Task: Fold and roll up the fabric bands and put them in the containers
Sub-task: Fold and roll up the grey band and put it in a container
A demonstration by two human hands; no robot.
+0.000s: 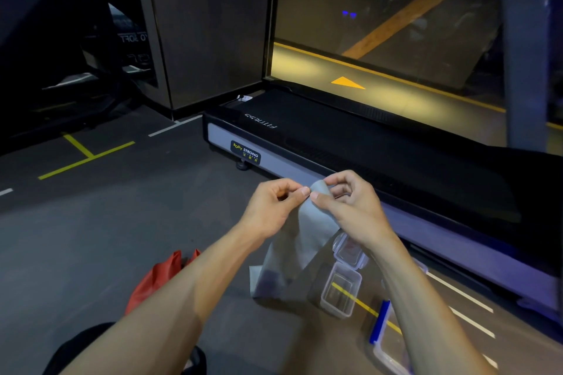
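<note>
Nearest the camera, low at the right edge, sat a clear container with a blue lid clip [384, 326], partly hidden behind the right forearm. Just beyond it on the dark floor stood a small open clear container [341, 294], with a second clear container [348, 251] touching its far side. A red fabric band [152, 280] lay bunched on the floor to the left, well apart from them.

Above these, the grey fabric band [307, 231] hung with its long axis nearly vertical, its lower end resting on the floor just left of the small open container. Its top end was held between both hands: the left hand [274, 204] pinched the left corner with thumb and forefinger, and the right hand [347, 201] curled round the right side, fingers bent over the edge. The hands were almost touching, level with each other, so a fold or roll would probably start at that top end and work downward.

Beyond the hands ran the treadmill deck [350, 143], and past it a glass wall.
</note>
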